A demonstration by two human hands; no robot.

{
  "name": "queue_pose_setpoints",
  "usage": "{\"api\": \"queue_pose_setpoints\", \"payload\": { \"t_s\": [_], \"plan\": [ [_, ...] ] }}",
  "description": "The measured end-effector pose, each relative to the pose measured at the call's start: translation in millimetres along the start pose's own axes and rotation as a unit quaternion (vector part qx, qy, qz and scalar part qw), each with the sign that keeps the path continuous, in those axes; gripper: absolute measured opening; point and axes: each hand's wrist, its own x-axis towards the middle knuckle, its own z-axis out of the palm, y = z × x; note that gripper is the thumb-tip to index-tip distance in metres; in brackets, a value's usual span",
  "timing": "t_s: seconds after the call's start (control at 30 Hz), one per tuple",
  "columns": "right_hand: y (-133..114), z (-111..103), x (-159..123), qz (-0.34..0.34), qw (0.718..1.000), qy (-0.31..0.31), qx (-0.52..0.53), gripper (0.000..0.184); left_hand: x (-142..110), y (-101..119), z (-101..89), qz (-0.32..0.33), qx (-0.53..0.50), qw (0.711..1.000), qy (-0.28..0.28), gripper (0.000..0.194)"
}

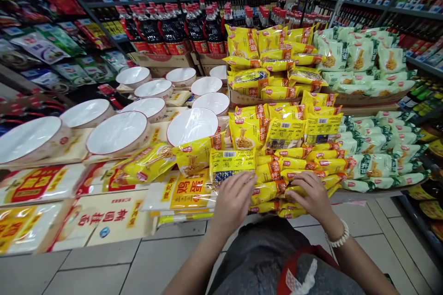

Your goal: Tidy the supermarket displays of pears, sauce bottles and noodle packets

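Observation:
My left hand (232, 199) rests against the front of a stack of yellow noodle packets, its fingers stretched out over the lower edge of a packet with a barcode (232, 162). My right hand (311, 194) lies on the same stack farther right, thumb apart from the bent fingers, touching the ends of the yellow noodle packets (298, 165). Between both hands, more yellow packets (265, 191) lie flat in layers. Left of my left hand, two yellow packets (192, 156) lean on a white bowl (193, 126). What lies under the fingertips is partly hidden.
Pale green noodle packets (375, 166) are stacked at the right. White bowls (116, 132) stand on flat noodle packs (104, 216) at the left. Dark bottles with red caps (169, 32) stand behind in cartons (162, 60). Stocked shelves (374, 3) surround the display.

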Motion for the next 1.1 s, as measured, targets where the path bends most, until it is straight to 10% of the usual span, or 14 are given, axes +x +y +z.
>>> {"api": "queue_pose_setpoints", "payload": {
  "t_s": [0.2, 0.6, 0.7, 0.83, 0.97, 1.1],
  "plan": [
    [-3, 3, 24, -0.049, 0.996, -0.077, 0.020, 0.012, -18, -29, -6.9, -0.140, 0.084, 0.986, 0.037, 0.035],
    [-13, 26, 42, -0.089, 0.971, -0.220, -0.016, 0.013, -38, -42, 10.1, -0.100, 0.122, 0.985, 0.069, 0.058],
    [12, 0, 66, -0.092, 0.984, -0.147, 0.034, 0.005, -35, -43, 13.8, -0.118, 0.114, 0.982, 0.088, 0.051],
    [63, -23, 120, -0.043, 0.998, -0.002, -0.053, 0.042, -32, -40, 18.5, -0.129, 0.105, 0.982, 0.093, 0.042],
    [91, -18, 150, -0.088, 0.988, -0.087, -0.092, 0.071, -29, -38, 17.6, -0.137, 0.101, 0.982, 0.083, 0.037],
    [86, -19, 146, -0.088, 0.985, -0.097, -0.113, 0.052, -17, -20, 7.0, -0.143, 0.094, 0.982, 0.075, 0.039]
  ]
}}
